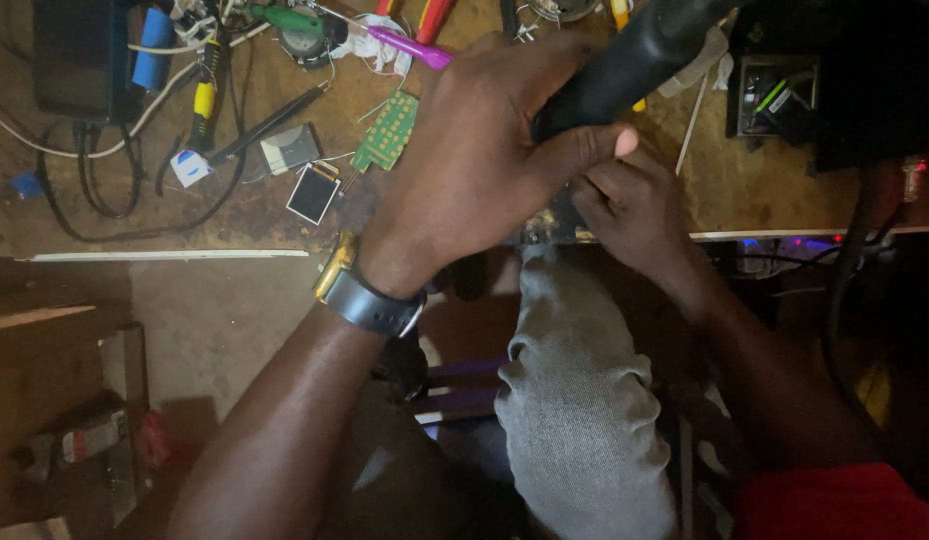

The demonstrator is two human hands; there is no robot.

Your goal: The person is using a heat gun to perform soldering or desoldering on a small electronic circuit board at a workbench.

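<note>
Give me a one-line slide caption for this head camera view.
Left hand grips a thick black tool handle while the right hand works beneath it at a cluttered workbench.

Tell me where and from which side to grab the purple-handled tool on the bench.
Take the purple-handled tool by its handle, coming from above. It lies flat on the workbench, slanting down to the right, with its right end free beside the left hand. Its upper-left end runs into white rags and wires, so that side is crowded. The left hand holds a thick black tool.
</note>
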